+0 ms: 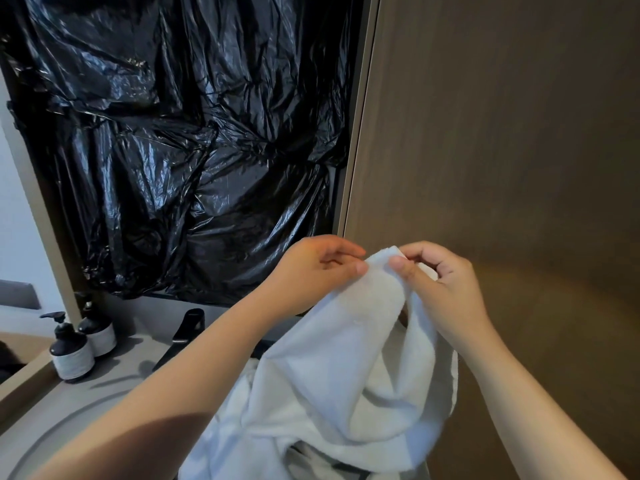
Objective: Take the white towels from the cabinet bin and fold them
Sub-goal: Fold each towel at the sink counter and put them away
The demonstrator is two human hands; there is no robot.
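Observation:
A white towel hangs in loose folds in front of me, its top edge lifted to about the middle of the view. My left hand pinches that top edge from the left with thumb and fingers. My right hand grips the same edge from the right, fingers curled round a corner of the cloth. The two hands nearly touch at the corner. More white towel fabric bunches below, over the counter. The cabinet bin is not in view.
Crumpled black plastic sheeting covers the wall above the counter. A brown wood panel fills the right side. On the grey counter stand two dark pump bottles and a black tap, beside a round basin rim.

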